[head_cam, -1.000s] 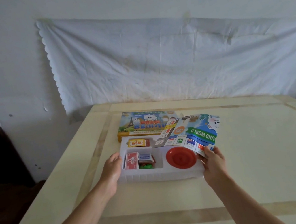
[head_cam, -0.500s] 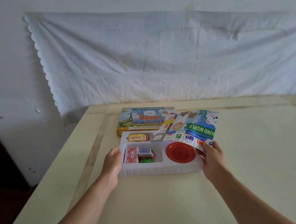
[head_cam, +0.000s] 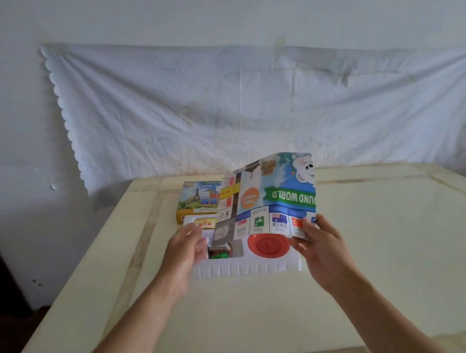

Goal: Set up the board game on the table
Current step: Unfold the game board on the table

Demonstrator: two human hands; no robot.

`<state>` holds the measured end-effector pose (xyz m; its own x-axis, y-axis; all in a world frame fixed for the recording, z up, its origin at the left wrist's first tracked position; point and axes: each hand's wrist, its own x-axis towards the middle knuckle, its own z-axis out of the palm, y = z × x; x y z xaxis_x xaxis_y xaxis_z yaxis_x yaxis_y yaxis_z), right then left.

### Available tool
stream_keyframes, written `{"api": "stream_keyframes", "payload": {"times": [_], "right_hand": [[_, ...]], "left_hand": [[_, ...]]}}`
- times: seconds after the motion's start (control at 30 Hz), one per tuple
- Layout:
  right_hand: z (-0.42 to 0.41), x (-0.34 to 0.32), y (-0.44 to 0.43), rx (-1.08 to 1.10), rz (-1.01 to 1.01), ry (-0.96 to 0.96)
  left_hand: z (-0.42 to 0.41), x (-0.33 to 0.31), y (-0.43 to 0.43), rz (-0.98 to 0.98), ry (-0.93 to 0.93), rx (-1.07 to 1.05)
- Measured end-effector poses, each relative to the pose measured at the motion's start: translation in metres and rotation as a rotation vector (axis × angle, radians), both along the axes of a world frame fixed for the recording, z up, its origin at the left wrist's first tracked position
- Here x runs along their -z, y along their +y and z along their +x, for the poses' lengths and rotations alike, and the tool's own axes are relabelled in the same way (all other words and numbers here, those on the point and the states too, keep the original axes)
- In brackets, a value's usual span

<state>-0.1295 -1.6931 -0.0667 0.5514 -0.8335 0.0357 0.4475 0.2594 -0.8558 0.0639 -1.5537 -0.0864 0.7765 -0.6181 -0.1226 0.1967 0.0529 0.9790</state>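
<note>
The folded game board [head_cam: 271, 197] is being pinched at its near right corner by the right hand [head_cam: 321, 241], thumb on the printed face. It is being held tilted up above the white tray [head_cam: 248, 268], presumably so that the tray is cleared before unfolding. The left hand [head_cam: 181, 253] is blurred. Its fingers are showing loosely extended just beside the board's lower left edge, gripping nothing; contact cannot be confirmed. A red disc [head_cam: 269, 245] is lying in the tray just left of the right hand. The box lid [head_cam: 196, 203] is lying beyond the left hand. Bare tabletop [head_cam: 401, 241] is being offered right of the right hand and nearer than both hands, judged sufficient for spreading the board.
</note>
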Motion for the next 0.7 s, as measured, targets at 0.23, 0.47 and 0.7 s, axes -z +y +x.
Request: {"api": "stream_keyframes", "payload": {"times": [0.23,0.47,0.7], "right_hand": [[-0.053,0.025,0.061,-0.081,-0.048,0.204],[-0.069,0.036,0.054,0.058,-0.278,0.594],[-0.054,0.017,0.054,0.050,-0.552,0.734]], "left_hand": [[-0.027,-0.008,0.059,-0.099,0.053,0.159],[-0.027,-0.019,0.096,0.110,-0.254,0.242],[-0.029,-0.058,0.093,0.149,-0.459,0.414]]}}
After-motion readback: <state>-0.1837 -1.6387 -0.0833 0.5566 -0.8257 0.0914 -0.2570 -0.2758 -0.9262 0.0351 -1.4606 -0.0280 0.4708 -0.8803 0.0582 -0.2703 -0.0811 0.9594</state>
